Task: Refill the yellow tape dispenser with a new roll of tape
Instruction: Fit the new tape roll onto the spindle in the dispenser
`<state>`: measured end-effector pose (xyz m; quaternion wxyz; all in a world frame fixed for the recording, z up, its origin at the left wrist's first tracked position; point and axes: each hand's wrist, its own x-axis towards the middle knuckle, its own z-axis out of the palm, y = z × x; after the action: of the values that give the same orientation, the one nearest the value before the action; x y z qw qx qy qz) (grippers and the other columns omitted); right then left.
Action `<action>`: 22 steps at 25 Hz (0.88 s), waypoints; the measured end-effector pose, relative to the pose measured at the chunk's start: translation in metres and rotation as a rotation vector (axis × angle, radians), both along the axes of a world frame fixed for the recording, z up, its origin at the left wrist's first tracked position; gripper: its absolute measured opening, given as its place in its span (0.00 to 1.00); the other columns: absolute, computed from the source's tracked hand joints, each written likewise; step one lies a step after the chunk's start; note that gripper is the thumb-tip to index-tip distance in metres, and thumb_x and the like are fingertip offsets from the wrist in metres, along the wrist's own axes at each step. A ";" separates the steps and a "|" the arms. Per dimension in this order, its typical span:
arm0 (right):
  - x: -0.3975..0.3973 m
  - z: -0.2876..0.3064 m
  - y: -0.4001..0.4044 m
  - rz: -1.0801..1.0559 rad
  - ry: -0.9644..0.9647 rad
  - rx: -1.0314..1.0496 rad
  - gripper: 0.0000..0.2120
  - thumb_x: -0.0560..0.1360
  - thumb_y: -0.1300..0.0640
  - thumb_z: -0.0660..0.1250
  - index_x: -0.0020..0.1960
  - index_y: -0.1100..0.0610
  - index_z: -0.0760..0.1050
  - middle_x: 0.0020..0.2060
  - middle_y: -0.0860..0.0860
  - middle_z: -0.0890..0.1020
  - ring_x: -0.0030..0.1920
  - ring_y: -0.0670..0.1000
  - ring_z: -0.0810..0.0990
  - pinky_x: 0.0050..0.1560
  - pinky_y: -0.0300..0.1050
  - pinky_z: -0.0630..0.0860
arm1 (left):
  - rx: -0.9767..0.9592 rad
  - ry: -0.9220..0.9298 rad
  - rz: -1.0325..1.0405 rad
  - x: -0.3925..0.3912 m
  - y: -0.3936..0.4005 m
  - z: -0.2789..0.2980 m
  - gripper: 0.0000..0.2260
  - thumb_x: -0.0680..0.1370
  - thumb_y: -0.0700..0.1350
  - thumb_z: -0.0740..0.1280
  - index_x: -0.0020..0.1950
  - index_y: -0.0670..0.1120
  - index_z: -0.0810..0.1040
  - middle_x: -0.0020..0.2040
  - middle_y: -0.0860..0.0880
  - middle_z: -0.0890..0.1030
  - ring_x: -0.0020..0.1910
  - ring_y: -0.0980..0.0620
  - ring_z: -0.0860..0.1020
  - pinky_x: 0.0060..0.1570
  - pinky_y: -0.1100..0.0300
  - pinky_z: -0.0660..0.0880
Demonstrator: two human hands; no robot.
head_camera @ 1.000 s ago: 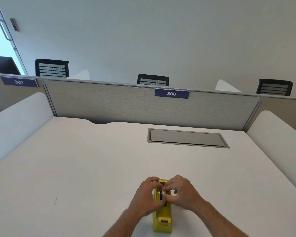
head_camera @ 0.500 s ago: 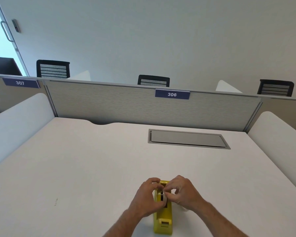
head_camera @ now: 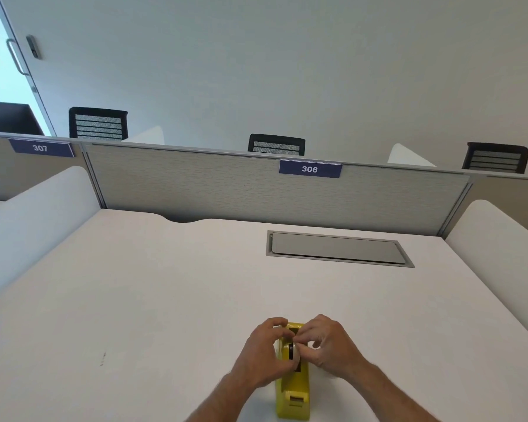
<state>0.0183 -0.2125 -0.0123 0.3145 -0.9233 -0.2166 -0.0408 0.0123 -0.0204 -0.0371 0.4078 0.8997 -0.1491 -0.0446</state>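
The yellow tape dispenser [head_camera: 292, 394] stands on the white desk [head_camera: 153, 300] near its front edge, with its cutter end toward me. A tape roll [head_camera: 290, 351] with a dark core sits upright over the dispenser's slot, pinched between both hands. My left hand [head_camera: 261, 356] grips the roll from the left, its fingers curled over the top. My right hand [head_camera: 329, 345] pinches the roll from the right with thumb and forefinger. The hands hide most of the roll and the dispenser's far end.
A grey cable hatch [head_camera: 337, 249] lies flush in the desk behind the dispenser. A fabric divider [head_camera: 241, 187] with a sign reading 306 closes the back edge. White curved side panels flank the desk at left [head_camera: 34, 220] and right [head_camera: 500, 239].
Both hands stay on the roll over the dispenser; the fingers have shifted slightly. The camera has tilted a little.
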 end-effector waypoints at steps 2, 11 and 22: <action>-0.001 -0.002 -0.001 0.009 0.014 -0.014 0.12 0.67 0.45 0.73 0.49 0.43 0.85 0.44 0.36 0.84 0.49 0.42 0.77 0.38 0.41 0.80 | 0.010 0.013 0.001 0.000 0.000 0.000 0.23 0.67 0.60 0.76 0.60 0.58 0.81 0.71 0.60 0.70 0.67 0.59 0.70 0.66 0.56 0.75; 0.000 0.000 0.000 -0.010 -0.002 0.006 0.10 0.71 0.45 0.68 0.48 0.44 0.85 0.43 0.38 0.86 0.48 0.41 0.77 0.42 0.41 0.79 | 0.009 0.004 0.003 0.000 0.000 -0.003 0.23 0.66 0.60 0.75 0.59 0.58 0.80 0.71 0.60 0.70 0.67 0.59 0.70 0.66 0.56 0.76; -0.002 -0.003 -0.002 0.025 0.032 -0.041 0.16 0.63 0.45 0.74 0.50 0.45 0.80 0.44 0.36 0.81 0.51 0.43 0.73 0.39 0.39 0.80 | 0.014 0.022 -0.016 0.001 0.001 0.000 0.25 0.64 0.59 0.75 0.61 0.59 0.80 0.71 0.60 0.70 0.68 0.58 0.70 0.66 0.54 0.75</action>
<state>0.0163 -0.2144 -0.0149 0.2996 -0.9273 -0.2238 -0.0178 0.0131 -0.0194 -0.0372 0.4029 0.9007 -0.1516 -0.0585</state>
